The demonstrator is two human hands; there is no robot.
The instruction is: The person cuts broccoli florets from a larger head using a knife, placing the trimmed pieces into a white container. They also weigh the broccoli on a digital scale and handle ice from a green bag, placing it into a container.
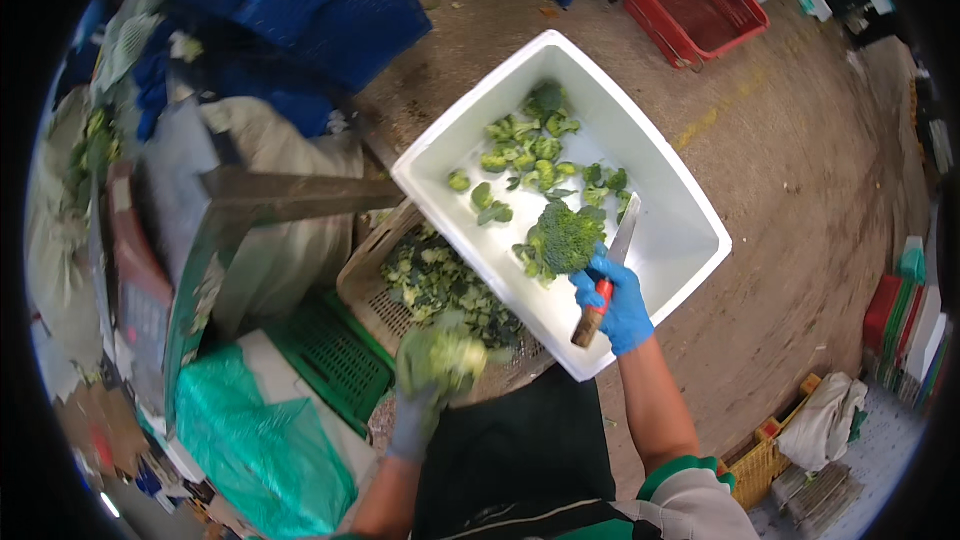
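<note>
My right hand (624, 313), in a blue glove, grips a knife over the white foam box (688, 208). The knife's handle (592, 319) is part red, part brown, and its blade (625, 231) points away from me. A large broccoli head (564, 237) is right by those fingers; whether they hold it too, I cannot tell. Several cut broccoli florets (534, 154) are scattered on the box floor. My left hand (417, 420), in a greyish glove, holds a second, motion-blurred broccoli head (439, 361), its pale cut side showing, left of the box.
A beige crate (361, 275) of broccoli trimmings (442, 281) sits partly under the foam box. Beside it are a green crate (330, 360) and green plastic sheeting (259, 431). A scale (142, 292) stands at left. Blue crates (300, 0) and a red basket (694, 7) lie farther off.
</note>
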